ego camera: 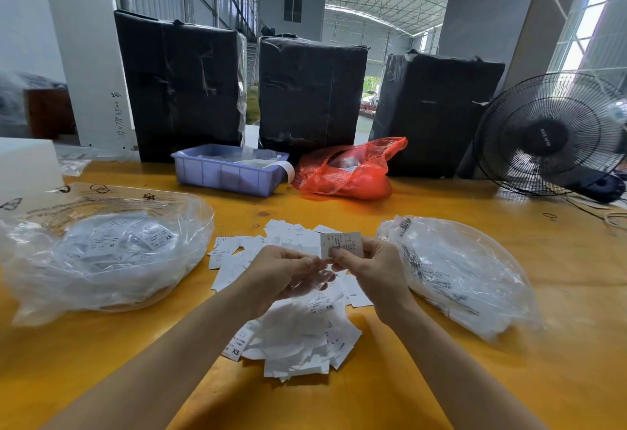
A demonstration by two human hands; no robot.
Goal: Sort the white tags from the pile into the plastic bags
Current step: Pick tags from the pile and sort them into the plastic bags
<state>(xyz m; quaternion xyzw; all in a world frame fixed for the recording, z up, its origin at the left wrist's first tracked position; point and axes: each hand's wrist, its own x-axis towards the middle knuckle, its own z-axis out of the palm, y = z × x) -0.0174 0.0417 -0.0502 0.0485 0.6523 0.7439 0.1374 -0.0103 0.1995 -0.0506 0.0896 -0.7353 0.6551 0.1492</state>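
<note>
A pile of white tags (298,338) lies on the yellow table in front of me, spreading back to more loose tags (244,253). My right hand (369,270) pinches one white tag (341,243) upright above the pile. My left hand (288,273) is just left of it, fingers curled, fingertips meeting the right hand's at the tag's lower edge. A clear plastic bag (101,260) with tags inside lies at the left. Another clear plastic bag (464,277) lies at the right.
At the back of the yellow table (475,378) stand a purple plastic bin (227,175) and a red plastic bag (346,171). Three black wrapped bales (308,90) rise behind them. A black fan (553,134) stands at the far right.
</note>
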